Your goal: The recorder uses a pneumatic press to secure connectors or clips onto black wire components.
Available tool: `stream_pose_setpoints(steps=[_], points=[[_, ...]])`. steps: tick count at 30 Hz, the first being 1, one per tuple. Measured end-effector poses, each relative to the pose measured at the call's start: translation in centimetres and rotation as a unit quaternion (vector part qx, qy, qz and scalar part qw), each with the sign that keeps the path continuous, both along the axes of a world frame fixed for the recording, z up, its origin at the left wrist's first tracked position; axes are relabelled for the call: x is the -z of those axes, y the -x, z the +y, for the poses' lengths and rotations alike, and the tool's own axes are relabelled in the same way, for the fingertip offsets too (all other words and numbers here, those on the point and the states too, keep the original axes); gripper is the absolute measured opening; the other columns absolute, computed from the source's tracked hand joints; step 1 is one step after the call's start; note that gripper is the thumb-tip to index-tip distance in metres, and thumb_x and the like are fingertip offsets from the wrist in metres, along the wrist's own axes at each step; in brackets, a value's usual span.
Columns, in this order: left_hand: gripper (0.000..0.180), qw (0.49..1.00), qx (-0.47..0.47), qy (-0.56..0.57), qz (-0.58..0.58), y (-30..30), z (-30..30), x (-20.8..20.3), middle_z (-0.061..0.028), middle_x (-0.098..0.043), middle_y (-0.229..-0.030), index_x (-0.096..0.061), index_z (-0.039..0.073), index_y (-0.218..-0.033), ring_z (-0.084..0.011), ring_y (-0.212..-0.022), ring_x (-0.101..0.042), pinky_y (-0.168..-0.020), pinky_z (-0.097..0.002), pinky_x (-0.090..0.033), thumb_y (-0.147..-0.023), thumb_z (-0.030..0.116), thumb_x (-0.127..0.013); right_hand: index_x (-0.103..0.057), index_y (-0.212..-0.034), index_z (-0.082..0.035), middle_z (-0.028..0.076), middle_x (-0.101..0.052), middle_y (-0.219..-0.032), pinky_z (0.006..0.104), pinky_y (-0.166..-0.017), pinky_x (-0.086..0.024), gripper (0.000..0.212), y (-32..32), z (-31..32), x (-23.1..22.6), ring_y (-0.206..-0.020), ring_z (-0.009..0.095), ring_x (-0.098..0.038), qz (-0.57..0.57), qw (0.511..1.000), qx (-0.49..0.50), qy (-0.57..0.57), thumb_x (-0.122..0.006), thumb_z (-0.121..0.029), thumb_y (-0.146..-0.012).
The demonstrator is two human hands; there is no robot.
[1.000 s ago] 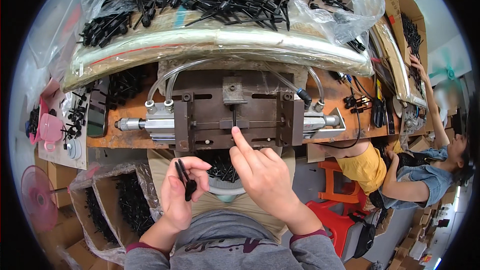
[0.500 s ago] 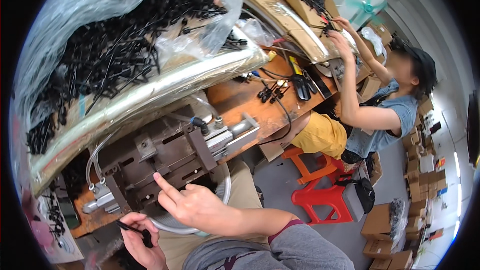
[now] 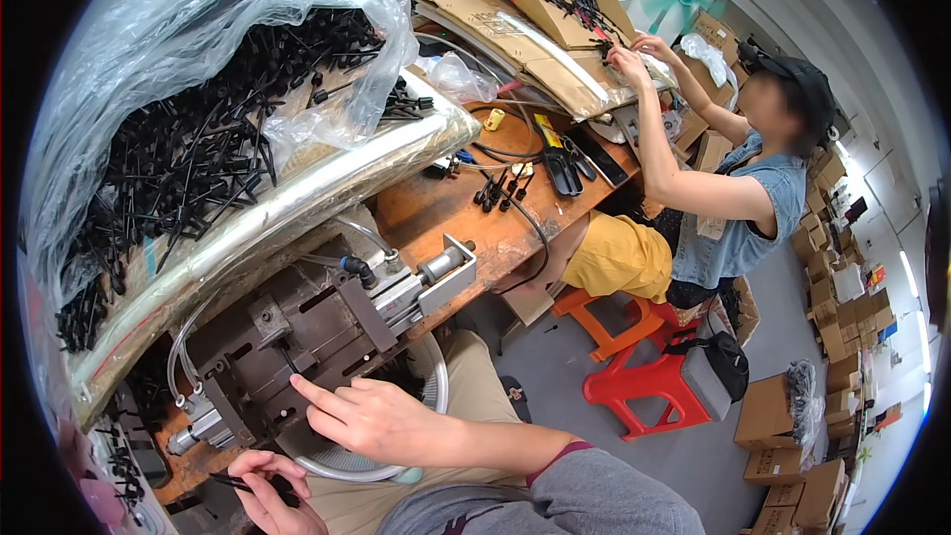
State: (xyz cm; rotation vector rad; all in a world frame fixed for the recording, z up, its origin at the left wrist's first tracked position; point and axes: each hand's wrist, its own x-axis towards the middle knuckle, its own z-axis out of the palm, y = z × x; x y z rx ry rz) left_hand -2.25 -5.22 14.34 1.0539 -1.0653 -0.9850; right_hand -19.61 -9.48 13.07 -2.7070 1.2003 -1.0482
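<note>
While the right hand stretches its index finger to the near end of a thin black rod, apparently to steady it, its other fingers curl loosely, with nothing visible in their grasp. The rod sits in a brown metal fixture; whether fingertip and rod touch is hard to tell. At lower left, the left hand pinches a slim black part, probably held close for convenience. Behind, a clear plastic bag of similar pieces lies open, likely for easy reach. The rod's long axis slants from a small metal block toward the person; the pinched part points leftward, its remainder hidden by fingers.
</note>
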Motion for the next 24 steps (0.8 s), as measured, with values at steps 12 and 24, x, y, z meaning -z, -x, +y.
stream_pose_setpoints(steps=[12,24], points=[[0.035,0.994,0.106,-0.031,0.001,1.7,-0.8,-1.3,-0.0289,-0.063,-0.112,-0.045,0.002,-0.106,-0.0338,-0.116,-0.057,-0.106,-0.0452,-0.035,-0.105,0.029,-0.022,-0.062,-0.105,0.003,0.014,-0.062,-0.104,0.0302,-0.067,-0.051,0.04,0.8,2.0,-1.8,-0.08,0.022,-0.063,-0.118,0.987,-0.109,-0.012,-0.065,-0.01,-0.067],[0.044,0.985,0.166,-0.019,0.044,1.0,-0.8,0.6,-0.0217,-0.047,-0.137,-0.04,-0.004,-0.131,-0.024,-0.112,-0.056,-0.098,-0.0371,-0.042,-0.105,0.029,-0.029,-0.065,-0.098,0.004,0.015,-0.063,-0.101,0.0344,-0.073,-0.056,0.031,0.3,1.6,-1.9,-0.089,0.028,-0.066,-0.173,0.979,-0.081,-0.077,-0.071,-0.004,-0.068]])
